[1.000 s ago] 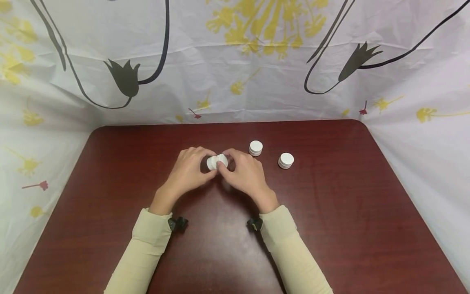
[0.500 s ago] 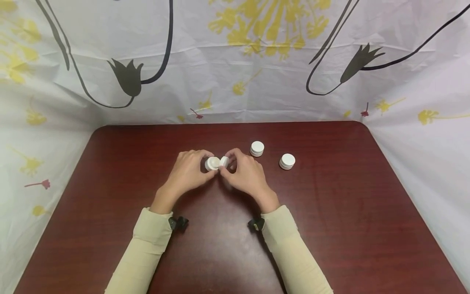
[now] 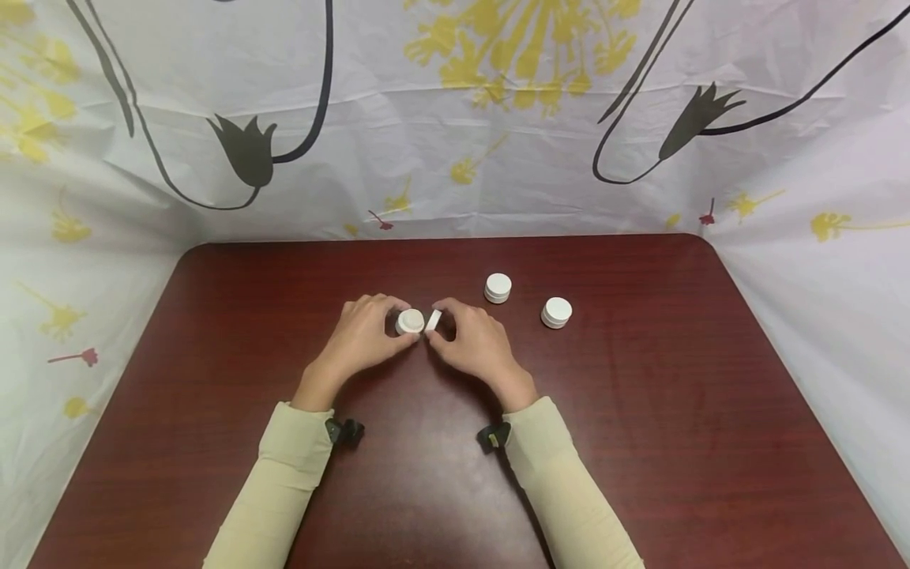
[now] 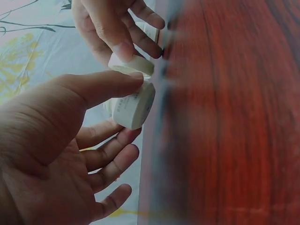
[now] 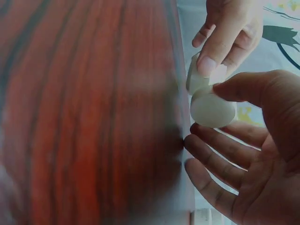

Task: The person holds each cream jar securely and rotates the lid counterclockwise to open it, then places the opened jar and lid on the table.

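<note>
My left hand holds a small white jar between thumb and fingers, its top uncovered. Small print shows on the side of this jar in the left wrist view. My right hand pinches the white jar lid by its edge, tipped on its side close to the jar. Seen from the right wrist, the round face of the lid points toward the camera. The jar's contents are too small to make out.
Two more white jars, a farther one and a nearer one, stand with lids on to the right of my hands. The dark red wooden table ends at a white flower-patterned curtain.
The right hand has lifted the lid off the jar and drawn it slightly right, turning it onto its edge. The left hand has barely moved, keeping the jar.
</note>
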Demonstrator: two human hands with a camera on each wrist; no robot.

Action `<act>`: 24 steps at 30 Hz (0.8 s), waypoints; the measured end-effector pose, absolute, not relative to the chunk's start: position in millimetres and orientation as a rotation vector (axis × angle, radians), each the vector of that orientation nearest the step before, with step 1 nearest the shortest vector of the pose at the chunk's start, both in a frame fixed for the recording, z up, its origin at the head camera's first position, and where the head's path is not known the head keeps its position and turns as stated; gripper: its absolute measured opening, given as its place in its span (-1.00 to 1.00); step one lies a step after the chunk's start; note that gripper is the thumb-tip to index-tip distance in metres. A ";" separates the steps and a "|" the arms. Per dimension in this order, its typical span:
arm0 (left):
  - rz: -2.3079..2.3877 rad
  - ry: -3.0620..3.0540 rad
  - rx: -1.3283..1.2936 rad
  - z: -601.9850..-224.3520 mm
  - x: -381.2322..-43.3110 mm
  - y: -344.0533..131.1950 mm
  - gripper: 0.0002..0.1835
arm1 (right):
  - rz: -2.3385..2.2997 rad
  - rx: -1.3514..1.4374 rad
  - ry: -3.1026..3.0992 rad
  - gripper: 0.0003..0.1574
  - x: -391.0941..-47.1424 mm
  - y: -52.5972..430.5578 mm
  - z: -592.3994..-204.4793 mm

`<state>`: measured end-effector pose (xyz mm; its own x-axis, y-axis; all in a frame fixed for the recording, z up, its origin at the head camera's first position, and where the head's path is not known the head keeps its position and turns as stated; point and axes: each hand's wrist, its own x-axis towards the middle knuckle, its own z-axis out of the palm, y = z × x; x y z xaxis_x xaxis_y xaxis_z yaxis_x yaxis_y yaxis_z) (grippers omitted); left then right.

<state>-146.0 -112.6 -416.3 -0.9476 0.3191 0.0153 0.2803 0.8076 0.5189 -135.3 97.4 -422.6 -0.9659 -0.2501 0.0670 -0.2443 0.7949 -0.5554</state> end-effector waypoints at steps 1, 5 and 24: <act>0.816 2.916 0.486 -416.9 -146.1 -112.9 -0.51 | -0.908 -0.399 2.968 -0.47 -135.6 97.5 -423.0; 0.811 2.904 0.487 -418.9 -146.5 -113.8 -0.52 | -0.899 -0.373 2.966 -0.47 -135.9 97.8 -423.5; 0.780 2.864 0.449 -416.2 -145.9 -116.3 -0.48 | -0.803 -0.390 2.941 -0.53 -133.0 98.8 -427.6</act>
<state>-145.9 -116.3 -416.2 -0.9457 0.3201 -0.0554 0.2479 0.8213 0.5139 -133.0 98.8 -427.6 -0.9655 -0.2603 0.0013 -0.2248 0.8314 -0.5082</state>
